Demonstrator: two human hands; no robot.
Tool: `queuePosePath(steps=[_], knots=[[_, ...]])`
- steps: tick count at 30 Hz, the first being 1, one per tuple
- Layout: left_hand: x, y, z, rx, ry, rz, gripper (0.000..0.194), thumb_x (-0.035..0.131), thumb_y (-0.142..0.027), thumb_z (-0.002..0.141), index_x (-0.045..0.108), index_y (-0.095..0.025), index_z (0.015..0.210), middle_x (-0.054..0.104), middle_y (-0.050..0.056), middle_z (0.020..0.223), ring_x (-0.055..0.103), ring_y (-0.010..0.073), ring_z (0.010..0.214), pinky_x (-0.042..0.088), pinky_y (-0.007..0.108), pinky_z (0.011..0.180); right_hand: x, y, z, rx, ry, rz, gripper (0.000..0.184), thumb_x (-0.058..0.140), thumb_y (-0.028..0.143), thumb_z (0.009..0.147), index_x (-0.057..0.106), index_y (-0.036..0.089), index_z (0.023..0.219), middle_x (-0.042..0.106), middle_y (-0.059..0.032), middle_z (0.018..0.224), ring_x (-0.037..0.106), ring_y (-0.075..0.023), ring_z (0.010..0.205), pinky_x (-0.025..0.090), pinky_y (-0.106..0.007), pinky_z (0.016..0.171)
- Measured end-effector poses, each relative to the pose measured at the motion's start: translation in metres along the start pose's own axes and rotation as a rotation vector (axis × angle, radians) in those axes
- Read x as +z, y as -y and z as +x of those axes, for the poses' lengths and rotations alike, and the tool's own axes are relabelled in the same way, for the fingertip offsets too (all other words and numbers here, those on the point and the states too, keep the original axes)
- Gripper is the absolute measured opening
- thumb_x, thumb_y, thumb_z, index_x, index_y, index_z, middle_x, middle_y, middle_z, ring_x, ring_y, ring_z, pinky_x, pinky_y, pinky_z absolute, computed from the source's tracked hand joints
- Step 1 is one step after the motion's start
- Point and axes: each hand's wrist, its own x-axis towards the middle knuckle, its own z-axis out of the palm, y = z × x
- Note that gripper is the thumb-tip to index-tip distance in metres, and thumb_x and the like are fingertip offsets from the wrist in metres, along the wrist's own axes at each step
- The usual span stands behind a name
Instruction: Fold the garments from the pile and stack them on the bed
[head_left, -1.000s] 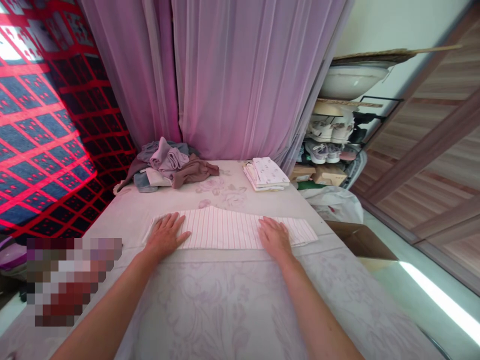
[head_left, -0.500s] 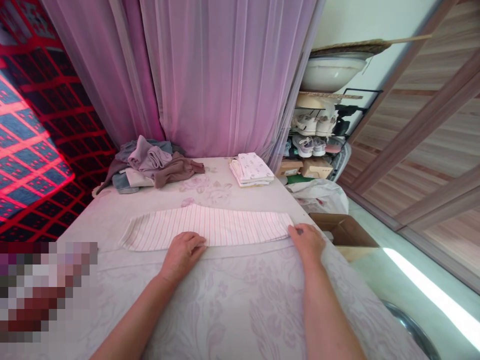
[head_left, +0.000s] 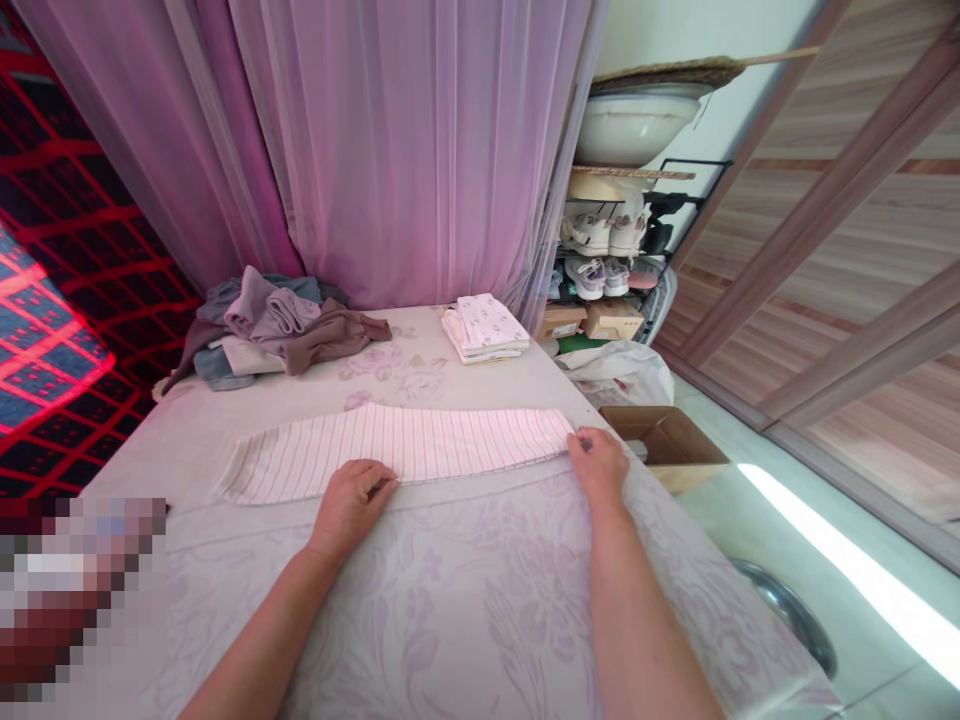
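Your left hand (head_left: 352, 500) is now pinching the near edge of the striped cloth (head_left: 442, 440) around its middle, where a second ago it was lying flat on the left end, and your right hand (head_left: 602, 462) is now gripping the right end, where it was pressing flat further in. Both hands are staying well apart, each closing thumb and fingers on the cloth. It is lying as a long, flat strip across the surface (head_left: 450, 620), in front of you, its left end running out past your left hand and resting free. Beyond it, a loose heap of clothes (head_left: 277, 320) is sitting at the far left, with a brown piece trailing toward the middle, while a folded stack (head_left: 487, 325) with a printed top piece is resting at the far right, well apart from the heap. Behind them a purple curtain (head_left: 390, 150) is hanging. Off to the right, a white bowl (head_left: 634, 128) is standing on the rack above some shoes (head_left: 592, 235), and an open cardboard box (head_left: 667, 435) is sitting beside the surface, near your right hand. Closer to you, a metal basin (head_left: 787, 610) is partly showing on the floor (head_left: 870, 520).
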Motion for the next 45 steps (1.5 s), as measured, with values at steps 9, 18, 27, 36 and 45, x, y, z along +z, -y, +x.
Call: queuePosePath(steps=[9, 18, 27, 36, 45], knots=[[0.003, 0.002, -0.001, 0.028, -0.011, 0.019, 0.017, 0.050, -0.029, 0.088, 0.063, -0.021, 0.081, 0.067, 0.004, 0.083, 0.060, 0.0194, 0.082, 0.046, 0.036, 0.078, -0.003, 0.008, -0.007, -0.032, -0.018, -0.086, 0.020, 0.049, 0.032, 0.075, 0.065, 0.019, 0.077, 0.067, -0.0082, 0.093, 0.056, -0.0245, 0.092, 0.039, -0.036, 0.082], [0.002, -0.001, 0.000, 0.029, -0.103, 0.038, 0.026, 0.045, -0.037, 0.090, 0.065, -0.022, 0.086, 0.067, 0.007, 0.104, 0.059, 0.0222, 0.102, 0.046, 0.041, 0.091, 0.001, 0.027, -0.010, -0.316, -0.045, -0.046, 0.043, 0.037, 0.029, 0.088, 0.056, 0.015, 0.123, 0.058, -0.0142, 0.128, 0.049, -0.0245, 0.119, 0.034, -0.040, 0.099], [0.004, 0.004, 0.052, -0.174, 0.197, 0.317, 0.057, 0.029, -0.045, 0.094, 0.042, -0.014, 0.139, 0.037, 0.011, 0.150, 0.026, 0.0297, 0.140, 0.023, 0.050, 0.112, 0.022, 0.063, -0.031, -0.475, 0.456, -0.373, 0.054, 0.025, 0.044, 0.095, 0.038, 0.022, 0.143, 0.031, -0.0054, 0.153, 0.017, -0.0228, 0.142, 0.010, -0.053, 0.112], [0.012, 0.018, 0.062, -0.316, 0.337, 0.387, 0.072, 0.027, -0.062, 0.089, 0.027, -0.018, 0.147, 0.021, 0.009, 0.157, 0.016, 0.0298, 0.143, 0.017, 0.055, 0.112, 0.021, 0.064, -0.032, -0.453, 0.463, -0.383, 0.054, 0.025, 0.045, 0.095, 0.037, 0.023, 0.143, 0.030, -0.0045, 0.153, 0.016, -0.0214, 0.142, 0.012, -0.053, 0.112], [0.009, 0.017, 0.075, -0.273, 0.233, 0.420, 0.065, 0.032, -0.056, 0.090, 0.043, -0.013, 0.137, 0.037, 0.015, 0.149, 0.031, 0.0282, 0.137, 0.026, 0.043, 0.110, 0.019, 0.059, -0.034, -0.467, 0.327, -0.318, 0.043, 0.031, 0.038, 0.096, 0.052, 0.026, 0.131, 0.045, -0.0032, 0.144, 0.029, -0.0212, 0.137, 0.019, -0.047, 0.111]])
